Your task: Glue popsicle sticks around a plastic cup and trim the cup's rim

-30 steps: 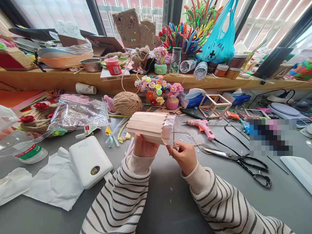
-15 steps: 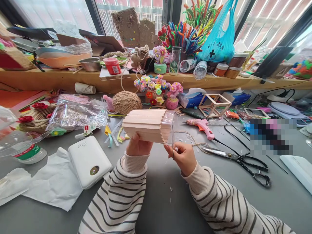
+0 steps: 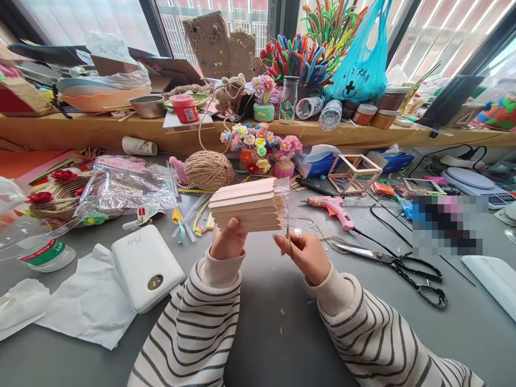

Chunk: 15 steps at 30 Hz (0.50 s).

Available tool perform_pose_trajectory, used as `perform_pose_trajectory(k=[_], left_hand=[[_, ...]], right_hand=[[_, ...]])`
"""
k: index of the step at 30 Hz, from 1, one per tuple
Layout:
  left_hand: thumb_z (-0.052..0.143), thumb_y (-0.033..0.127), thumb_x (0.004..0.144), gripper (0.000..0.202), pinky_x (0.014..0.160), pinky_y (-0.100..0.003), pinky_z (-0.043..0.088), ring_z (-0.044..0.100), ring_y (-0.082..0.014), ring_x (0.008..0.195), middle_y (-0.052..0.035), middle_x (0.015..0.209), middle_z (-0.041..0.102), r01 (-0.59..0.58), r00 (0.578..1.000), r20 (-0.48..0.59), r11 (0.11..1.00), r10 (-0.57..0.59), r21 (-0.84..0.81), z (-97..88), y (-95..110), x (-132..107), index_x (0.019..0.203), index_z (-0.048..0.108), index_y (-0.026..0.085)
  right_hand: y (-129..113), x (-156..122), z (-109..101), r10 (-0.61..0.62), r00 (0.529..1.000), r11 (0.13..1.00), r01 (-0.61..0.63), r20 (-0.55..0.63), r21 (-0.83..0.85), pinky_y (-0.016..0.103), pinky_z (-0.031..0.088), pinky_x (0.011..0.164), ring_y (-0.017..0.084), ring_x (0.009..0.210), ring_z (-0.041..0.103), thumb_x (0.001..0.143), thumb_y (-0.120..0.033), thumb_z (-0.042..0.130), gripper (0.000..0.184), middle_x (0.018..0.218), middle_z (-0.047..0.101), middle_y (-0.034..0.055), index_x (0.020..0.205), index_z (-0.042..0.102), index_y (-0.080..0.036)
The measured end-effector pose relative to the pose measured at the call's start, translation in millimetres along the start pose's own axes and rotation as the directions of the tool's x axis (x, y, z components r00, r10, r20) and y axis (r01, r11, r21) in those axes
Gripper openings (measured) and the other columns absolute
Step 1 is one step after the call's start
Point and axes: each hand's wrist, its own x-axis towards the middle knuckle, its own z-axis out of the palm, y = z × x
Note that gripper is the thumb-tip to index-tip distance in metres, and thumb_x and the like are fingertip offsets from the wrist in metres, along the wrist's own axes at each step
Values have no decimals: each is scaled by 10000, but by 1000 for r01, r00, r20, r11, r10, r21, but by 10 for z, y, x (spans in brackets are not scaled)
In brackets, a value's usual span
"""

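My left hand [image 3: 227,242] grips from below a pack of wooden craft sticks [image 3: 245,204] in a clear plastic wrapper, held above the grey table [image 3: 274,333]. My right hand [image 3: 306,252] pinches the wrapper's loose end [image 3: 287,228] at the right side of the pack, thumb and forefinger pressed together. Both sleeves are cream with dark stripes. The sticks lie stacked and tilted slightly up to the right.
Black scissors [image 3: 403,269] and a pink glue gun [image 3: 334,208] lie to the right. A twine ball [image 3: 209,170] sits behind the pack, a white power bank [image 3: 146,266] and tissue paper [image 3: 88,306] to the left. A wooden cube frame [image 3: 355,173] and craft flowers [image 3: 258,142] stand further back.
The pack has tilted so its right end is higher and has shifted slightly right. My right hand still pinches the wrapper end, now a little lower beside the pack.
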Motion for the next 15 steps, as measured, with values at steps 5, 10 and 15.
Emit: perform_pose_trajectory(k=[5, 10, 15], left_hand=[[721, 423, 580, 546, 845, -370, 490, 517, -289, 1109, -42, 1087, 643, 15, 1000, -10, 997, -15, 81, 0, 35, 50, 1079, 597, 237], [589, 592, 637, 563, 830, -362, 488, 543, -285, 1071, -54, 1067, 646, -10, 992, -125, 994, 23, 105, 16, 42, 78, 1050, 613, 211], [554, 655, 609, 554, 808, -343, 495, 586, -280, 989, -52, 924, 690, -21, 984, -174, 993, 41, 114, 20, 22, 102, 885, 684, 193]], right_hand=[[14, 15, -27, 5, 1000, 1000, -5, 31, -13, 227, 259, 454, 64, 430, 302, 668, -586, 449, 495, 388, 317, -44, 389, 402, -179], [47, 22, 3, 8, 1000, 998, -6, 19, -68, 228, 249, 436, 59, 412, 285, 671, -578, 462, 502, 374, 295, -49, 371, 405, -180], [77, 20, 12, 18, 1000, 994, -18, 0, -112, 230, 241, 437, 58, 413, 275, 666, -572, 475, 487, 378, 286, -53, 385, 409, -180]])
